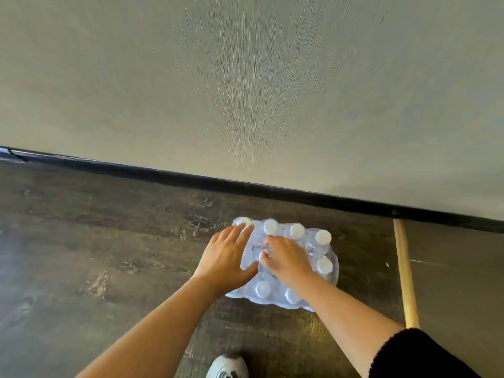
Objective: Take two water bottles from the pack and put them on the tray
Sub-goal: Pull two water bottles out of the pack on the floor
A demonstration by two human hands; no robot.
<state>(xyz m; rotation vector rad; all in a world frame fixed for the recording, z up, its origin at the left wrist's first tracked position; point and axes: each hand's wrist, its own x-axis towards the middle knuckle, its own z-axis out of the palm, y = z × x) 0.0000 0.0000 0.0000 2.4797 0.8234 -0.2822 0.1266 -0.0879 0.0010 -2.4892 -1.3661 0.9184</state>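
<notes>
While the right hand (286, 259) pinched at the clear plastic wrap over the middle of the pack (283, 264), fingers curled narrow on the film rather than on any bottle, the left hand (226, 257) lay flat and spread against the pack's left side, steadying it. White caps (296, 230) stood in rows under the wrap, lower centre of the frame, on the dark wood floor (95, 241) near the black baseboard (245, 186). A shoe toe (227, 365) showed at the bottom edge. No tray was in sight. The step looked like opening the wrap; next would call for a tear wide enough to free a bottle.
</notes>
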